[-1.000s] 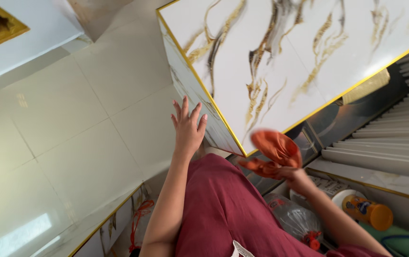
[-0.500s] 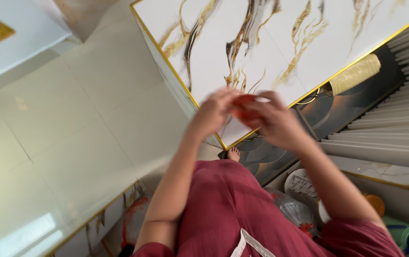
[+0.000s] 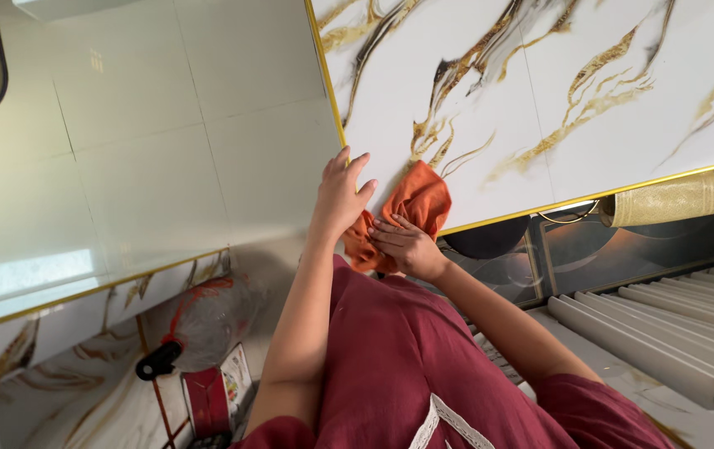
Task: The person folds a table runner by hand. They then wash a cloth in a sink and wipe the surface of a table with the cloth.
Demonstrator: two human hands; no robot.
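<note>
An orange cloth (image 3: 413, 204) lies bunched on the near corner of a white marble-patterned tabletop (image 3: 540, 91) with gold veins and a gold edge. My right hand (image 3: 405, 245) rests on the cloth's lower part, fingers pressed onto it. My left hand (image 3: 341, 193) is at the table's corner, fingers apart, touching the cloth's left side. Both arms come up from a dark red garment (image 3: 407, 366).
A gold-coloured roll (image 3: 666, 199) lies under the table's right edge above a dark glossy panel. White ribbed slats (image 3: 673, 324) run at the right. Pale floor tiles (image 3: 149, 125) fill the left. A red-handled object in clear plastic (image 3: 207, 316) sits at lower left.
My hands carried the orange cloth from beside my lap up onto the table corner. The view swung, so the table now fills the upper right.
</note>
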